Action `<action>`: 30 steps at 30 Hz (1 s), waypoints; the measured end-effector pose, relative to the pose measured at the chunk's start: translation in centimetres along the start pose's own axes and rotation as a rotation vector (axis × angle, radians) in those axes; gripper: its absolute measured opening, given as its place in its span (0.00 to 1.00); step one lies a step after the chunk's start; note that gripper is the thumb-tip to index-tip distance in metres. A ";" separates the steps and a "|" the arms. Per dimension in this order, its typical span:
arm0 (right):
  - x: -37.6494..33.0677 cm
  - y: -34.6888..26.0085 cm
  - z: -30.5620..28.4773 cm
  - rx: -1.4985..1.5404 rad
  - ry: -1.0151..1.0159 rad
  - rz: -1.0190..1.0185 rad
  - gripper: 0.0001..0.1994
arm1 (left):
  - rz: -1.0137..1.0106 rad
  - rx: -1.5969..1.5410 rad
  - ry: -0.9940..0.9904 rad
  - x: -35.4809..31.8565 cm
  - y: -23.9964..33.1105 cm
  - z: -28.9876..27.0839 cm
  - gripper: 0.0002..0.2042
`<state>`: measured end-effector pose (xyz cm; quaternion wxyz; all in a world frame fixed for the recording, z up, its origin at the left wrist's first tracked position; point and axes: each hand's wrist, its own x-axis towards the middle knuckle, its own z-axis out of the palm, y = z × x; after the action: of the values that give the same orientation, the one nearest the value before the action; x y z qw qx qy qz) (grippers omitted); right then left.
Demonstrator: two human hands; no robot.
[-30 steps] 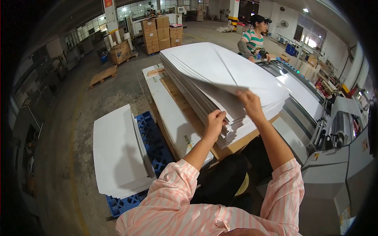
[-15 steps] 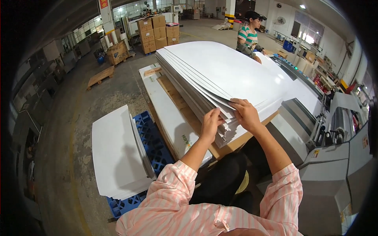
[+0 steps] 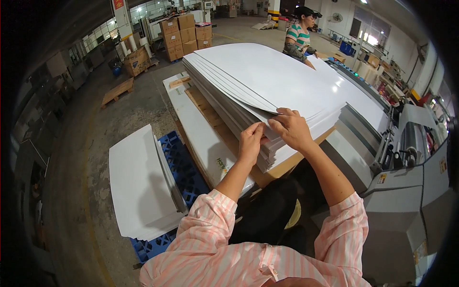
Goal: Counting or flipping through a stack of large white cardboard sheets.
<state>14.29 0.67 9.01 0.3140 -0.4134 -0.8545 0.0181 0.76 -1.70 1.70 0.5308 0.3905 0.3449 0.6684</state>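
Grip of the right hand (image 3: 292, 129) pinches white sheets (image 3: 267, 79) at the near edge of one large stack (image 3: 215, 93); whether the left hand (image 3: 251, 141), just beside, grasps paper, one cannot tell. Sheets seem light, slippery, easily creased, better taken by edges. One smaller stack (image 3: 143, 179) lies on one blue pallet (image 3: 184, 167).

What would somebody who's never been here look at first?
Probably the big stack of white sheets in the middle, with the left hand and right hand at its near corner. Next might come the smaller white pile on a bright blue pallet at the left, then the person in a green-striped top beyond the big stack, towards the upper right.
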 end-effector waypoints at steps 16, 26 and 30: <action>1.0 1.8 -1.0 -0.159 0.356 -0.317 0.12 | 0.025 0.177 0.015 0.3 -1.2 -0.5 0.07; 3.5 2.1 -0.9 0.799 0.079 0.373 0.21 | -0.052 0.189 -0.067 -0.2 0.1 -1.1 0.16; 4.5 2.4 -1.9 1.016 0.304 0.459 0.20 | -0.076 0.153 -0.087 0.4 -0.6 -0.8 0.17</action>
<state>14.91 5.06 12.17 0.5805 -0.3833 -0.5722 0.4343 0.24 -1.26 0.90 0.5388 0.4452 0.3863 0.6019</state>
